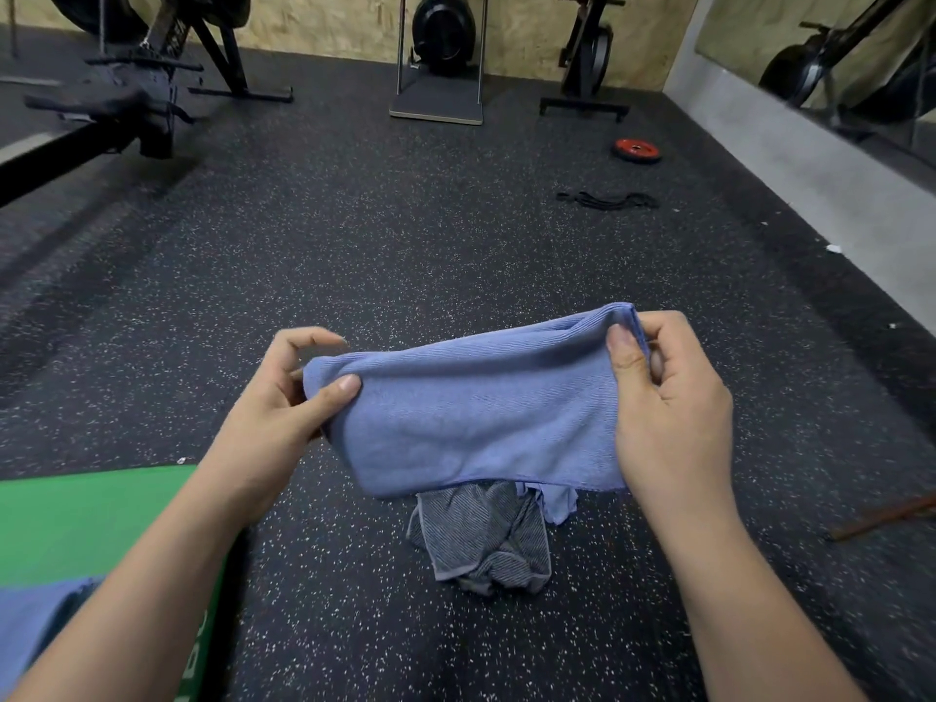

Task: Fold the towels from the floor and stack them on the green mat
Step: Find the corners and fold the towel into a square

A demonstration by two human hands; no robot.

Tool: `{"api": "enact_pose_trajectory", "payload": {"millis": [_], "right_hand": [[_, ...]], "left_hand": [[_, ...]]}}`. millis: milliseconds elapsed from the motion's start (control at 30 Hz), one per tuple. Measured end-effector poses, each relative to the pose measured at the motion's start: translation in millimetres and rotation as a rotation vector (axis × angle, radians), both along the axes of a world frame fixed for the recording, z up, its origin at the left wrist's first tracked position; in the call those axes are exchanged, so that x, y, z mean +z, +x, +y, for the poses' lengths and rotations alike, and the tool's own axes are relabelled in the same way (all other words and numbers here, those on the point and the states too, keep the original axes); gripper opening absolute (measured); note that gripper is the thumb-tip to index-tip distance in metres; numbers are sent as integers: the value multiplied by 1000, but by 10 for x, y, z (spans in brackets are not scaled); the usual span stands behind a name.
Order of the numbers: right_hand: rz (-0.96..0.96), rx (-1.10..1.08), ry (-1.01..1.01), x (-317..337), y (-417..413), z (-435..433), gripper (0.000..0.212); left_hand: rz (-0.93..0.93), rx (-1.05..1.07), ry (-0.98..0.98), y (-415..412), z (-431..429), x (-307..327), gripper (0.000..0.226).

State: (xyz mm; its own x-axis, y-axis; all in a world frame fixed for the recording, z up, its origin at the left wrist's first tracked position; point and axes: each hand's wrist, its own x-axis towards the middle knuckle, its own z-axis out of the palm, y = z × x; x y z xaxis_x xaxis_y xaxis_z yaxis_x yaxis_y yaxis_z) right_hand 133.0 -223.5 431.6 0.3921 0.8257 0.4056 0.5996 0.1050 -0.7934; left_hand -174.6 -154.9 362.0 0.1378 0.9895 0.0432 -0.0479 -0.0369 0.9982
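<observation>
I hold a folded blue towel (476, 412) in the air over the dark speckled floor. My left hand (283, 397) pinches its left end between thumb and fingers. My right hand (663, 397) pinches its right end at the doubled edge. Below the towel, a grey striped towel (486, 539) lies crumpled on the floor, with a bit of another blue cloth (559, 504) beside it. The green mat (86, 524) lies at the lower left, partly hidden by my left forearm. A blue towel (30, 625) rests on the mat's near corner.
Gym machines stand at the far left (147, 83) and along the back wall (440, 53). A red weight plate (637, 149) and a black band (608, 200) lie on the floor at the right. A brown stick (886, 516) lies near my right forearm.
</observation>
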Motion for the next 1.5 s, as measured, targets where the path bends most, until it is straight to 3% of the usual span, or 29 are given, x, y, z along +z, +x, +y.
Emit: {"api": "enact_pose_trajectory", "payload": {"millis": [100,233,367,533,633,767,933,1067,1167,1233,1367,1500], "right_hand": [[-18,-23,-22,-34,43,19,19],[-9,-29,-37,-50,69,32,18],[-19,-41,-38,-51,84,46,16],[-85,-36,-46,-73,68,44,13],[-76,-40,-46,-84,53,44,14],[-74,-44,-38,-75,29,48,12],[-70,-45,-27,-81,24,48,11],[-51,-62,-3,-68,41,50,13],[-63,-46,-19,-72,19,43,13],[-52,-45,-33,-80,14,46,13],[-31,-49,-26,-66,38,60,16],[-20,-63,-42,-62,70,48,18]], "left_hand": [[190,-36,147,-26,-33,-3,28],[304,-87,170,-75,-17,-76,25],[485,-143,174,-136,4,-117,39],[986,-256,362,-168,-10,-115,44],[989,-264,308,-126,-20,-162,33],[836,-329,143,-79,-57,-168,31],[945,-384,311,-84,-19,-195,36],[987,-328,327,-141,-27,-229,27],[1031,-282,366,-177,-12,-258,42],[992,-284,387,-137,-14,-251,46],[984,-295,359,-87,-13,-258,28],[922,-182,297,-121,8,-245,35]]}}
